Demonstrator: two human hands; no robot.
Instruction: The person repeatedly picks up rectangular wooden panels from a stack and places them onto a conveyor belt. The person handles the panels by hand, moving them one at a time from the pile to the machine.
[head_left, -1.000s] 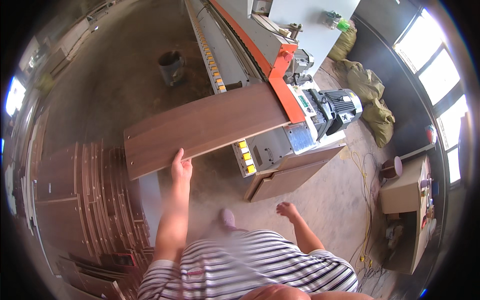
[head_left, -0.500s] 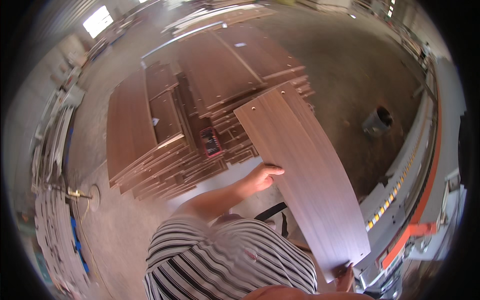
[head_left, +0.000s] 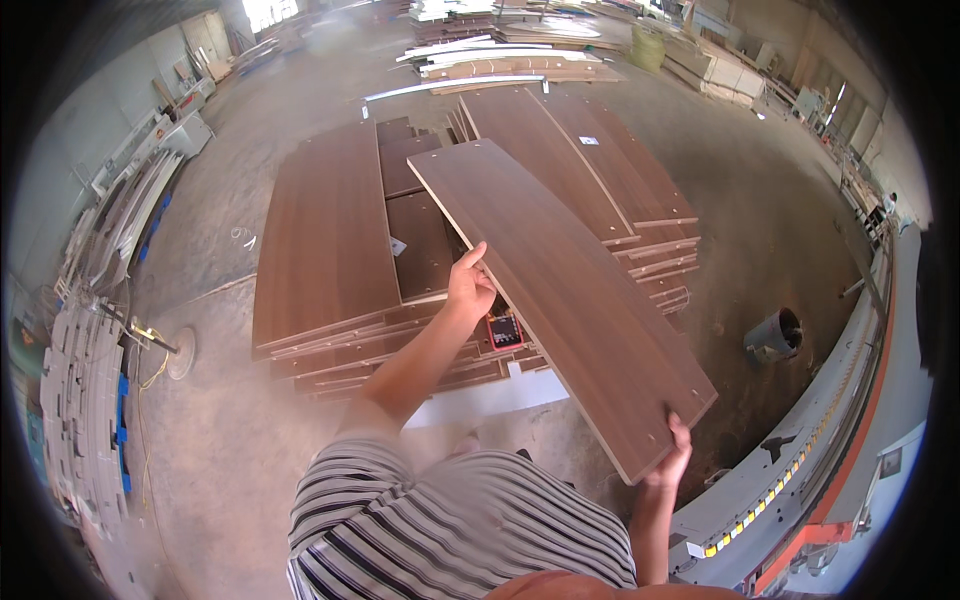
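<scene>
A long brown wood-grain board [head_left: 560,290] with small holes near its ends is held up slantwise in front of me. My left hand [head_left: 470,284] grips its left long edge, thumb on the upper face and the other fingers partly hidden. At the near right end my right hand [head_left: 672,455] holds the short edge, fingertips over the top face. Below and beyond the board lie stacks of similar brown panels, a left stack [head_left: 325,230] and a right stack [head_left: 640,170]. A red-edged device with a dark screen [head_left: 505,332] rests among them, beside the board's left edge.
On the right runs a long grey machine [head_left: 770,500] with an orange strip and a row of yellow blocks. A dark bucket [head_left: 773,337] stands on the floor near it. Pale strips [head_left: 85,400] are piled along the left. More stacked boards [head_left: 520,68] lie farther back.
The board has swung left and away from the machine, over the panel stacks. Both hands have moved with it, keeping their grip; my right hand now shows more fully.
</scene>
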